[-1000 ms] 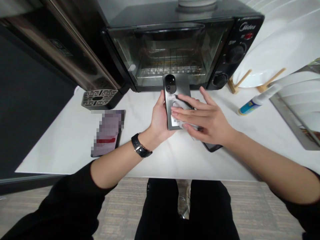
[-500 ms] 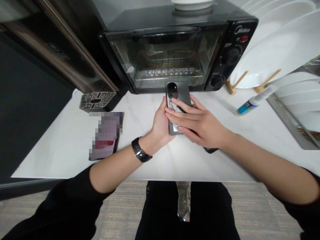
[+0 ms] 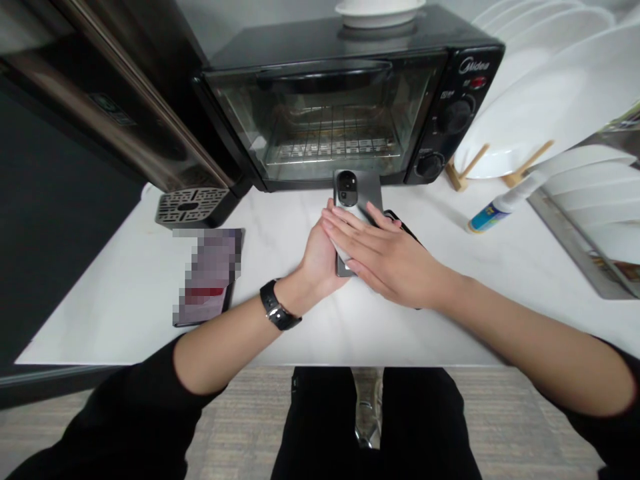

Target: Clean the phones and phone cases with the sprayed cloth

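A grey smartphone with a dark oval camera block lies back side up in my left hand, whose fingers wrap round it from below. My right hand presses over the phone's back, its fingers stretched out flat across it. Under those fingers a bit of white wipe shows; most of it is hidden. A dark, phone-like object lies on the counter, mostly covered by my right hand. Farther left, another phone lies with its blurred screen up.
A black toaster oven stands behind my hands on the white counter. To the right are a spray bottle and white plates in wooden racks. A dispenser with a drip tray stands at left.
My right hand has slid slightly left and down over the phone's back, covering more of the white wipe. The dark object beneath it shows more at its upper end. The view has shifted slightly.
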A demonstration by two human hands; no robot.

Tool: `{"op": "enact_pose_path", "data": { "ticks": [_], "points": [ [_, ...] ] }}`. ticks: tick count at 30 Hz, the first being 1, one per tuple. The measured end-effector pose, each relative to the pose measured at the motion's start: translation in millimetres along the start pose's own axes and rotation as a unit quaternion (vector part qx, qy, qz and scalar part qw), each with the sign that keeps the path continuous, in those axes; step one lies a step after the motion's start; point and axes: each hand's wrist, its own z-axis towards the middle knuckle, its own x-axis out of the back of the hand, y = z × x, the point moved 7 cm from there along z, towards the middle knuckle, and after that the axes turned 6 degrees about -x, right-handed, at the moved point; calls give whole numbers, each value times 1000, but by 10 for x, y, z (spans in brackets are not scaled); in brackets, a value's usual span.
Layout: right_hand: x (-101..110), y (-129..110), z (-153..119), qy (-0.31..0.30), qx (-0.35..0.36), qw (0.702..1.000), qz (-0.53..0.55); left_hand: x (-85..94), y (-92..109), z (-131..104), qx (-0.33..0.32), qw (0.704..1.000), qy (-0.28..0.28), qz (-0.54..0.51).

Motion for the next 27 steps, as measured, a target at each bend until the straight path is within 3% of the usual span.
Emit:
{"op": "enact_pose_path", "data": {
  "ticks": [3,7,9,12,14,18,22,25,27],
  "points": [
    [46,182,-21,21,-71,997,-31,-8,-9,-16,8,1000,19,-2],
    [146,566,-89,55,-204,976,-50,-95,-191,-100,99,994,-30,37],
    [129,525,-74,48,-180,982,-37,-68,-217,-108,102,994,-22,42],
    [30,218,-30,7,-60,998,-15,22,-112,-48,32,999,21,15],
    [-25,72,-25,-11,-16,1000,-12,63,-16,-2,-14,999,39,-12],
    [-16,228,-45,11,-100,994,-36,7,71,44,-35,999,11,-23],
    [87,571,-124,72,-223,970,-58,-123,-89,-28,41,998,-49,5],
    [113,613,-136,91,-234,966,-56,-159,-222,-110,93,993,-61,29],
    [83,513,-102,75,-201,976,-45,-133,-216,-119,80,995,-42,37]
  ]
}}
